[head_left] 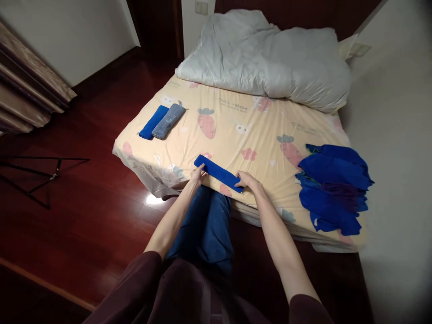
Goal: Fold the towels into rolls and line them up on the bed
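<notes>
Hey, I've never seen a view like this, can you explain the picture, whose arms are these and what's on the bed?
No machine here: these are a person's bare arms, seen from a camera worn on their head, looking forward and down. The left hand and right hand hold a strip of blue cloth, one near each end, at the near edge of the bed. To the left lie a folded gray cloth and a folded blue cloth, close together; to the right, a loose heap of cloths; farthest back, a quilt.
</notes>
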{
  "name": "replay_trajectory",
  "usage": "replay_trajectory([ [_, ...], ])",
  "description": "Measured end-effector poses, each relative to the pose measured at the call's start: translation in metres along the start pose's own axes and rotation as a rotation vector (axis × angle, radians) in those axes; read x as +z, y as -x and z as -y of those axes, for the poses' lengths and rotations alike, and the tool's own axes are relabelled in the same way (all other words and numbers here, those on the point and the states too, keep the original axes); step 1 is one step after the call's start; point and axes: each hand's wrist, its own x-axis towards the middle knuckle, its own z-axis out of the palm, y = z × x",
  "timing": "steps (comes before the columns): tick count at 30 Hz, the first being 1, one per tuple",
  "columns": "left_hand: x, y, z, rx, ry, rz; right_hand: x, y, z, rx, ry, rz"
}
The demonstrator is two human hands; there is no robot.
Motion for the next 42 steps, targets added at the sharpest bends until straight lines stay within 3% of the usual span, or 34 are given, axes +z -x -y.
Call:
replay_trajectory([
  [5,0.021,-0.002,-0.003,0.091,0.004,-0.060,0.005,0.007,-0.002,0.010,-0.058,-0.006],
  [12,0.021,0.009,-0.022,0.148,-0.011,0.132,0.002,0.014,0.014,-0.056,-0.102,0.010],
  [17,0.017,0.003,-0.063,0.238,-0.048,0.314,0.005,0.006,0.045,-0.121,-0.050,0.052],
  [20,0.017,-0.005,-0.109,0.377,-0.148,0.471,0.006,-0.004,0.078,-0.202,-0.090,-0.063],
  [24,0.015,-0.021,-0.185,0.629,-0.368,0.633,0.008,-0.029,0.145,-0.280,-0.164,-0.188],
  [30,0.007,-0.053,-0.296,0.973,-0.648,0.502,0.022,-0.086,0.253,-0.295,-0.167,-0.367],
  [32,0.006,-0.053,-0.323,1.040,-0.780,0.531,0.027,-0.105,0.281,-0.310,-0.205,-0.403],
  [36,0.008,-0.041,-0.354,1.127,-0.945,0.619,0.032,-0.141,0.320,-0.336,-0.356,-0.440],
  [42,0.004,-0.052,-0.356,1.231,-0.972,0.600,0.035,-0.182,0.354,-0.396,-0.719,-0.458],
])
